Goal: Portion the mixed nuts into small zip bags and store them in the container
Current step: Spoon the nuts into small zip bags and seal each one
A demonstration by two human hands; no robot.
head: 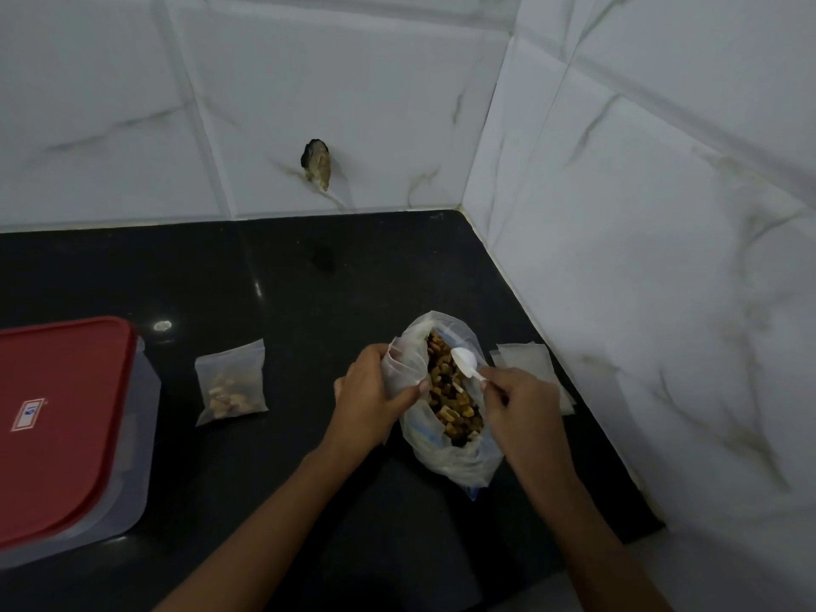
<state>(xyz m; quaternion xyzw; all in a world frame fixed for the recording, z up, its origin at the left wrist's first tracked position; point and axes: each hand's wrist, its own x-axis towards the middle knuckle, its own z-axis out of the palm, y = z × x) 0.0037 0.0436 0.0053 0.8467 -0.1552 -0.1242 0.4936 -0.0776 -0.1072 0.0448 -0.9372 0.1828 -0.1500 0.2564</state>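
Note:
A large clear plastic bag [459, 461] of mixed nuts [450, 399] lies open on the black counter [287, 457]. My left hand [371, 399] grips the bag's left rim and holds its mouth open. My right hand [521, 404] pinches the handle of a small white plastic spoon [463, 360], whose empty bowl hovers over the nuts. One small zip bag [232, 382] with nuts in it lies flat to the left. A clear container with a red lid [62, 426] sits at the far left, lid on.
A stack of empty small zip bags [525, 360] lies right of the nut bag against the tiled wall [640, 258]. The walls meet in a corner behind. A hole in the back wall tile [317, 163] shows above the counter.

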